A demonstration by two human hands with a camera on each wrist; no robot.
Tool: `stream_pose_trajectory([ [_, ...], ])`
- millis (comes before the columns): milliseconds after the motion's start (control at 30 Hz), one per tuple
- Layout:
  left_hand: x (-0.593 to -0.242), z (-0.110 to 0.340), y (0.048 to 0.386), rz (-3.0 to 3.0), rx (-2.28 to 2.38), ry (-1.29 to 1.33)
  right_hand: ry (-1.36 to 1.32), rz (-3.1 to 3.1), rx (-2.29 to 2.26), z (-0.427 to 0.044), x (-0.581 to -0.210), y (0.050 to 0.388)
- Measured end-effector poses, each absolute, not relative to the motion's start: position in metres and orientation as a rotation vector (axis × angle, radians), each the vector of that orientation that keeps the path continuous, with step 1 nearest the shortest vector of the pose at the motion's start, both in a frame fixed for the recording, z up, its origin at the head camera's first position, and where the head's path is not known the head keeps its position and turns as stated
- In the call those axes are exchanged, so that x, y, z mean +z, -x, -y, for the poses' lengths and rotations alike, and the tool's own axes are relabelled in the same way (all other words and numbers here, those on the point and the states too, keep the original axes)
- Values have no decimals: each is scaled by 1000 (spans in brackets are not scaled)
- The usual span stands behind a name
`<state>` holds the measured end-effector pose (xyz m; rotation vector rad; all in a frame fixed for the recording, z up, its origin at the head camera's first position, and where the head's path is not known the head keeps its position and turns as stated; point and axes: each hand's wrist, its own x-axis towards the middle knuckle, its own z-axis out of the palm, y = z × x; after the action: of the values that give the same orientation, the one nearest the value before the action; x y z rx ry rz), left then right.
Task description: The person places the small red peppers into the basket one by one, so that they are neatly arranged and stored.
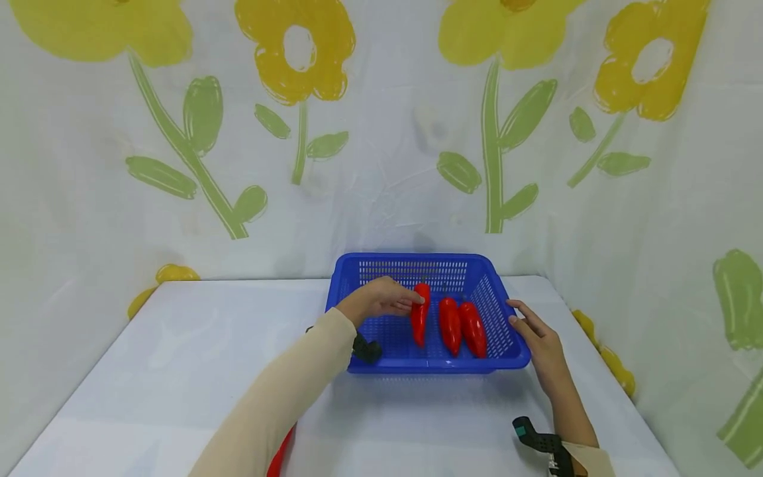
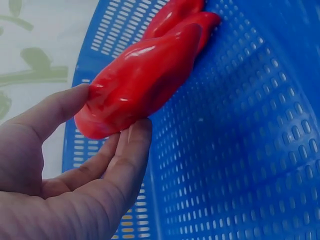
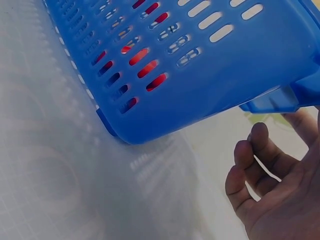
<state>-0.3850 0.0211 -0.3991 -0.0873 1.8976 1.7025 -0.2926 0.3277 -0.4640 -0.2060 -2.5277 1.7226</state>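
Note:
A blue plastic basket point(image 1: 441, 366) with slotted walls stands on the white table. Reaching over its left side, my left hand point(image 1: 387, 296) pinches a glossy red pepper point(image 1: 420, 324) by its upper end, inside the basket. The left wrist view shows thumb and fingertips on either side of this pepper point(image 2: 142, 75). Two more red peppers point(image 1: 450, 326) lie side by side to its right. My right hand point(image 1: 539, 341) holds the basket's right rim with thumb and forefinger; in the right wrist view the other fingers point(image 3: 242, 152) curl loosely beneath the rim.
The white table point(image 1: 197, 371) runs to a cloth backdrop point(image 1: 381, 165) printed with yellow flowers. Part of a red object point(image 1: 280, 457) shows at the bottom edge, beside my left sleeve; its kind is hidden. A dark wrist device point(image 1: 539, 440) sits on my right wrist.

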Motion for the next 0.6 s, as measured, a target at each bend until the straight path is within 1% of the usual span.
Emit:
stream_pose_trajectory([
  [333,-415,-33,388,-1811,1703,236,199,2528,1758,-329,-468,290],
  [600,-412,-39,397,-1826,1668,220,215,2514,1740,-328,-464,295],
])
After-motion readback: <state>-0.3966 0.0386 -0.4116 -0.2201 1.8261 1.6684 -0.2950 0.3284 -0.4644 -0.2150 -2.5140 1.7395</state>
